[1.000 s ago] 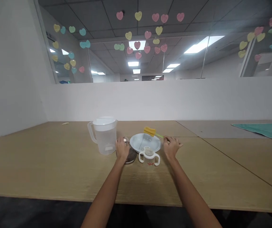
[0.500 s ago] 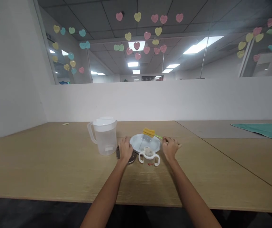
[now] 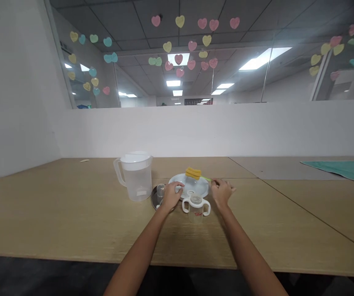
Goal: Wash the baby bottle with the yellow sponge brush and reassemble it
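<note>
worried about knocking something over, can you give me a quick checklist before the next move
1. Right hand gripping the handle of the yellow sponge brush: ok
2. Sponge end off the white bowl: cannot tell; they overlap in view
3. Two-handled bottle upright: ok
4. Left hand free of the bottle: cannot tell; fingers close by, contact unclear
5. Lidded pitcher upright: ok

My left grip (image 3: 172, 195) hides part of the dark dish (image 3: 154, 199); my right grip (image 3: 222, 191) covers the handle end of the sponge brush (image 3: 193, 173). Between them, the bottle's (image 3: 196, 205) red lettering (image 3: 198, 214) is too small to read.
</note>
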### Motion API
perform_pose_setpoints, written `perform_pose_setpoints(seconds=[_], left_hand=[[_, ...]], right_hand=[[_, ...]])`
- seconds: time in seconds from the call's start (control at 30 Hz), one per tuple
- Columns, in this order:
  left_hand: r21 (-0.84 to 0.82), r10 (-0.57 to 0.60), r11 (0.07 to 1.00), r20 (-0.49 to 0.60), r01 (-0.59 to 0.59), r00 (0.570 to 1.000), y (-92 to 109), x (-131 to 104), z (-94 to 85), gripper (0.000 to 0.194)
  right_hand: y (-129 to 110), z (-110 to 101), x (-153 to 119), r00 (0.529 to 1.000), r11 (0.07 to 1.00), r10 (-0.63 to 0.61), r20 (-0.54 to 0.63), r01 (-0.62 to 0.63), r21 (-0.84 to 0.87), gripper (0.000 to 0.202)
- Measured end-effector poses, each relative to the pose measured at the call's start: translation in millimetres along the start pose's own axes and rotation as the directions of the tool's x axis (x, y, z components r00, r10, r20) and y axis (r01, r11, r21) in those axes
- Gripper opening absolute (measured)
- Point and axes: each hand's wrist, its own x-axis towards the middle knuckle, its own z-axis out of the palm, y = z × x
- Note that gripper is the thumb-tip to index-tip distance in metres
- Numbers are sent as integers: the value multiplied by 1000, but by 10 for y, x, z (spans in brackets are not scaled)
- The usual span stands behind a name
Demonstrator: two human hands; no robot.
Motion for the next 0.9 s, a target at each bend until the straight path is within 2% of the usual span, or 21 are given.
perform_pose_setpoints(seconds=[0.1, 0.2, 0.27, 0.4, 0.5, 0.6, 0.73, 0.83, 0.9], left_hand=[[-121, -41, 992, -89, 30, 995, -17, 52, -32, 16], [-244, -73, 969, -143, 36, 987, -39, 93, -45, 22], [-312, -91, 949, -160, 37, 983, -47, 105, -43, 27], [-395, -114, 917, -155, 44, 981, -37, 103, -25, 34], [-417, -110, 908, -155, 36, 982, -17, 95, -14, 35], [-365, -92, 931, -184, 19, 979, 2, 87, -17, 31], [-215, -76, 976, -262, 19, 962, 20, 84, -81, 27], [-9, -92, 995, -371, 96, 924, 5, 89, -185, 24], [89, -112, 983, -405, 161, 907, -26, 89, -250, 23]], right_hand=[[-3, -16, 0, 1000, 998, -21, 15, 20, 57, 31], [-22, -34, -7, 975, 978, -194, 107, 184, 98, 29], [-38, -39, -14, 954, 963, -264, 143, 254, 85, 29], [-49, -29, -24, 964, 969, -246, 100, 247, -1, 28], [-47, -21, -32, 956, 959, -279, 95, 282, -20, 26], [-46, -26, -44, 945, 950, -311, 101, 313, -4, 25], [-37, -41, -48, 946, 951, -310, 98, 310, 9, 24], [-18, -48, -33, 968, 970, -240, 75, 242, -17, 26], [-3, -47, -20, 985, 984, -167, 50, 170, -62, 29]])
